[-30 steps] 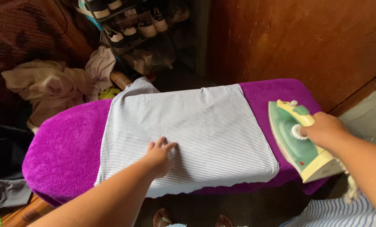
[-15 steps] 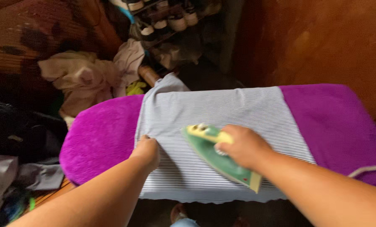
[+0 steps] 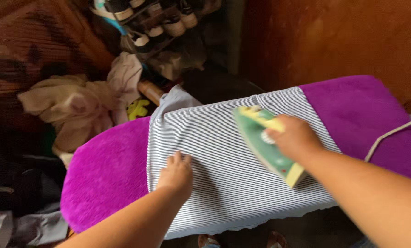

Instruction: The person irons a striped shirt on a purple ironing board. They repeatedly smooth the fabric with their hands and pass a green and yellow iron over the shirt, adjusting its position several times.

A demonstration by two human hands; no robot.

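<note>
A grey-and-white striped garment (image 3: 223, 170) lies spread over an ironing board with a purple fleecy cover (image 3: 104, 174). My left hand (image 3: 177, 174) presses flat on the garment near its left edge, fingers apart. My right hand (image 3: 293, 138) grips the handle of a green and yellow iron (image 3: 260, 142), which rests on the garment's far right part with its tip pointing away from me. The iron's pale cord (image 3: 389, 135) trails across the purple cover to the right.
A heap of pale clothes (image 3: 76, 110) lies on the floor left of the board. A rack of shoes (image 3: 155, 23) stands behind it. A brown wooden wall (image 3: 334, 41) rises close behind the board's right end. Dark bags sit at the far left.
The iron went from the board's right end onto the garment, then slid right and away from me. My left hand shifted along the garment's left part and now lies flat.
</note>
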